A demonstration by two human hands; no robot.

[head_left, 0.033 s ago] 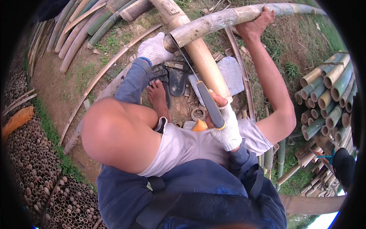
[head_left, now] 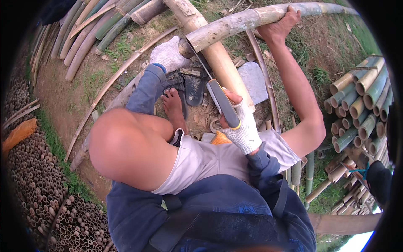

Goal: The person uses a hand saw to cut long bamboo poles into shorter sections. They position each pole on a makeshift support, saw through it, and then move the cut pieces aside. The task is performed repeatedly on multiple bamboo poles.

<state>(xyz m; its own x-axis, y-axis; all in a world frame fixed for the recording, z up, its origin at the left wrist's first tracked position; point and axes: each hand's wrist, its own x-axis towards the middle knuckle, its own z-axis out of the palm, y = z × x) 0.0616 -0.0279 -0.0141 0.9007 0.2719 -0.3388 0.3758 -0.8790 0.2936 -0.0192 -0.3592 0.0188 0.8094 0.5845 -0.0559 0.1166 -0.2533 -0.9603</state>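
One saw (head_left: 222, 98) sits clenched in the right hand (head_left: 242, 129), its blade against a bamboo pole (head_left: 235, 25); farther off, the gloved left hand (head_left: 169, 54) clasps the pole's end, jutting past the left edge of the beam (head_left: 224, 67) beneath.

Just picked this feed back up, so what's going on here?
A person's gloved right hand grips a saw, its blade at the bamboo pole near one end. The gloved left hand holds that end, and a bare foot rests against the pole, which crosses another, paler pole.
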